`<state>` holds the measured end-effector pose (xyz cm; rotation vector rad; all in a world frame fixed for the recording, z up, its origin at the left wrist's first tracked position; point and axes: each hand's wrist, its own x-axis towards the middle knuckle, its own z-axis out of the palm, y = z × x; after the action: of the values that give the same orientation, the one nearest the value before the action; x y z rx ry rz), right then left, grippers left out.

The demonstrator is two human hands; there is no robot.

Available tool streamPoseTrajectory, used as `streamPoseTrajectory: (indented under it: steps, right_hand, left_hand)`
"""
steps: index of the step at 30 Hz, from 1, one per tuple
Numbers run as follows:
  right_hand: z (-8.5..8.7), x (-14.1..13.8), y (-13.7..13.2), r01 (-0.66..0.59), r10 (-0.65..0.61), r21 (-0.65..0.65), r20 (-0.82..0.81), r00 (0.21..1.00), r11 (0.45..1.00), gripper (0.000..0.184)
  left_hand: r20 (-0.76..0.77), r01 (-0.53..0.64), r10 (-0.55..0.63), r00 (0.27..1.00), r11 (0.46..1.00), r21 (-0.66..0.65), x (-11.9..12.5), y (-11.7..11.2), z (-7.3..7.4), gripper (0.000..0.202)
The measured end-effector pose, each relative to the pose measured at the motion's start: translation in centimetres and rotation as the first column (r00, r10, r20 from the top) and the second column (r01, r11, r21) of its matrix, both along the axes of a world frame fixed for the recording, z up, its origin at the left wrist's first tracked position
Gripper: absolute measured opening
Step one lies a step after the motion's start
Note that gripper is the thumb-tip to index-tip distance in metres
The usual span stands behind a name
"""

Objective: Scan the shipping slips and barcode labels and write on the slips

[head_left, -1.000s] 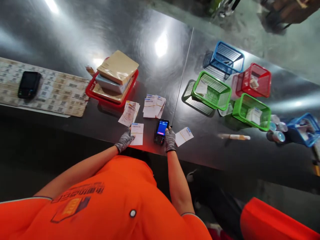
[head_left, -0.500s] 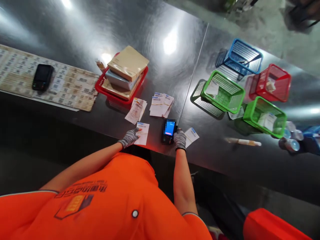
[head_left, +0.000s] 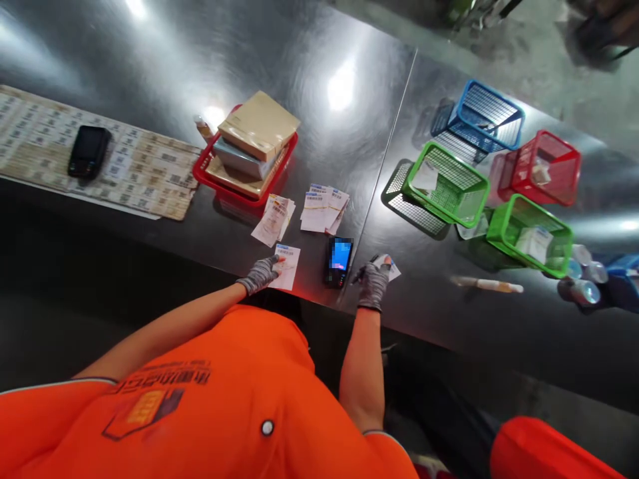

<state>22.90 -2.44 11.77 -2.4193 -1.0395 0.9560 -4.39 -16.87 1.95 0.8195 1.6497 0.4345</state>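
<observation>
A grey knit glove with bare fingertips covers my left hand (head_left: 262, 275). Its fingers lie spread on the left side of a white barcode slip (head_left: 288, 267) near the table's front edge. To the right, my right hand (head_left: 374, 285), gloved alike, is closed around a thin dark pen-like stick (head_left: 358, 275). That hand lies over another white slip (head_left: 394, 271) and hides most of it. Between the hands stands a black handheld scanner (head_left: 340, 263) with a lit blue screen, touched by neither hand. Red light falls on the table edge by the left slip.
Farther off lie barcode slips (head_left: 315, 211) and more slips (head_left: 273, 221). A red basket (head_left: 200, 174) holds stacked boxes. A second scanner (head_left: 88, 153) rests on label-covered board at left. Green (head_left: 446, 223), blue (head_left: 522, 123) and red (head_left: 578, 169) baskets stand right, near a marker-like stick (head_left: 492, 285).
My right hand has moved right, from beside the scanner onto the right-hand slip, with the dark stick now showing in it. My left hand stays on its slip.
</observation>
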Motion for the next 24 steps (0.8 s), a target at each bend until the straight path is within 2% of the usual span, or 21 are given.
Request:
streamPoseTrajectory:
  steps: [2, 3, 5, 6, 7, 9, 11, 13, 15, 17, 19, 21, 24]
  right_hand:
    - [1.1, -0.5, -1.1, 0.167, -0.159, 0.008, -0.262, 0.952, 0.986, 0.03]
    - [1.5, -0.9, -1.6, 0.243, -0.232, -0.03, -0.431, 0.872, 0.97, 0.023]
    - [2.0, -2.0, -2.5, 0.324, -0.337, -0.165, -0.722, 0.604, 0.932, 0.012]
    - [2.0, -2.6, -2.9, 0.317, -0.374, -0.242, -0.796, 0.476, 0.917, 0.014]
    - [2.0, -3.3, -3.3, 0.294, -0.401, -0.299, -0.825, 0.399, 0.908, 0.019]
    - [1.6, -4.8, -4.0, 0.283, -0.432, -0.35, -0.841, 0.326, 0.893, 0.028]
    - [1.0, -6.3, -4.8, 0.322, -0.427, -0.332, -0.854, 0.296, 0.887, 0.035]
    - [0.2, -7.8, -5.8, 0.326, -0.401, -0.297, -0.858, 0.322, 0.897, 0.047]
    - [-0.8, -8.8, -6.8, 0.269, -0.365, -0.275, -0.847, 0.386, 0.923, 0.056]
    - [-2.1, -9.6, -7.7, 0.221, -0.302, -0.225, -0.848, 0.436, 0.949, 0.053]
    - [-3.7, -9.9, -8.5, 0.225, -0.213, -0.117, -0.856, 0.471, 0.967, 0.052]
    - [-5.3, -10.0, -9.0, 0.216, -0.094, 0.04, -0.811, 0.578, 0.976, 0.05]
    - [-7.7, -9.9, -9.7, 0.107, 0.048, 0.21, -0.619, 0.784, 0.972, 0.043]
  left_hand:
    - [-0.008, 0.021, -0.021, 1.0, 1.0, -0.007, -0.1, 0.1, 0.0, 0.059]
    - [-0.016, 0.029, -0.029, 0.999, 1.0, -0.01, -0.1, 0.1, 0.0, 0.06]
    - [-0.034, 0.042, -0.042, 0.999, 0.999, -0.013, -0.1, 0.2, 0.1, 0.06]
    - [-0.042, 0.048, -0.049, 0.998, 0.999, -0.014, 0.0, 0.3, 0.1, 0.059]
    - [-0.048, 0.055, -0.056, 0.997, 0.998, -0.016, 0.0, 0.4, 0.3, 0.059]
    - [-0.055, 0.065, -0.066, 0.996, 0.998, -0.018, 0.1, 0.5, 0.5, 0.06]
    - [-0.059, 0.072, -0.073, 0.996, 0.997, -0.018, 0.2, 0.6, 0.7, 0.065]
    - [-0.065, 0.078, -0.079, 0.995, 0.997, -0.02, 0.2, 0.7, 0.9, 0.07]
    - [-0.07, 0.084, -0.086, 0.994, 0.996, -0.024, 0.1, 0.7, 1.0, 0.073]
    - [-0.071, 0.09, -0.092, 0.993, 0.995, -0.029, 0.0, 0.8, 0.9, 0.073]
    - [-0.069, 0.093, -0.095, 0.993, 0.995, -0.035, 0.0, 0.8, 0.8, 0.074]
    - [-0.066, 0.091, -0.093, 0.993, 0.995, -0.042, 0.0, 0.7, 0.6, 0.076]
    - [-0.064, 0.087, -0.091, 0.994, 0.995, -0.053, 0.1, 0.7, 0.5, 0.077]
